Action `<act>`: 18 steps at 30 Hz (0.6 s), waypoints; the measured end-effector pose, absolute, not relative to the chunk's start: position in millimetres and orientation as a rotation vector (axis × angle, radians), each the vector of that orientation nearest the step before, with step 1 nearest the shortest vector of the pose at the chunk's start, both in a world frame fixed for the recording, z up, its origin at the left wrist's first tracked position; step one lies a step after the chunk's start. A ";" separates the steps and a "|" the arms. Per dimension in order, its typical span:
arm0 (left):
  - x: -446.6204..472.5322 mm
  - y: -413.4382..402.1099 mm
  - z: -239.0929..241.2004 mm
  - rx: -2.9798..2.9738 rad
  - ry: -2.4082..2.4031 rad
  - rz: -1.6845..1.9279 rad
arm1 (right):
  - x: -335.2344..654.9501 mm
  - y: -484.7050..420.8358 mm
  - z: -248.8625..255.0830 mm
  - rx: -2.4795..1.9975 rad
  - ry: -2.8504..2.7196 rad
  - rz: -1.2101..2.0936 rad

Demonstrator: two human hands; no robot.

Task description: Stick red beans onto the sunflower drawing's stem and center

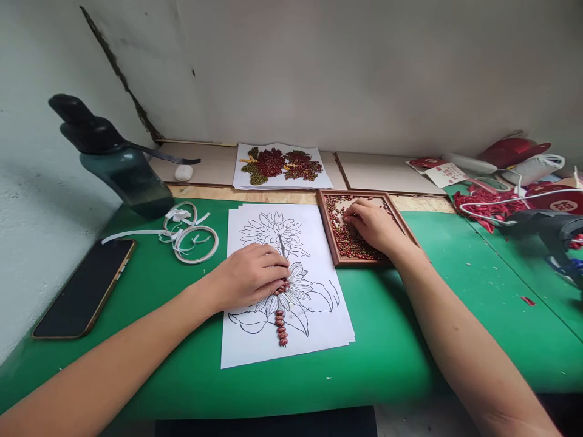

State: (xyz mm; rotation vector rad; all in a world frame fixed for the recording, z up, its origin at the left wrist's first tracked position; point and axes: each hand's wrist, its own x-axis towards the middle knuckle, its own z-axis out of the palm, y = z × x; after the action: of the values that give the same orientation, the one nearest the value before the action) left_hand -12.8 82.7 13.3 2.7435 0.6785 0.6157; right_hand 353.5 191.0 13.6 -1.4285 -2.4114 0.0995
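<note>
Rings (195, 261) lie beside paper (316, 237), phone (82, 291) beyond; left fingers (272, 273), right fingers (357, 210) curled, hold unclear.

My bare left forearm (150, 337) and right forearm (449, 321) stretch forward, my left hand (248, 276) palm down with fingers (273, 273) bent rightward, my right hand (374, 227) farther out, fingers curled down.

Grey wall (319, 73), dark crack (121, 74) at left; pale boards (382, 173) behind green tabletop (373, 340).

A flower drawing (301, 288), red beans (281, 328) down its stem, lies beside a bean tray (331, 235).
</note>
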 end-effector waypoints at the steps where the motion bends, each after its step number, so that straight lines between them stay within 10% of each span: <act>1: -12.7 82.7 13.3 2.744 0.679 0.615 | 353.9 191.6 12.7 -1.428 -2.423 0.104; 18: -12.6 82.7 13.9 2.779 0.650 0.836 | 287.4 146.2 36.3 -1.189 -2.439 0.282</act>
State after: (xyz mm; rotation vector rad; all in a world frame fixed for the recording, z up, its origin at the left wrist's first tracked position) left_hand -12.6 82.7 13.9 2.7794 0.6499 0.8361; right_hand 287.4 146.2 36.3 -1.1888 -2.4386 0.2815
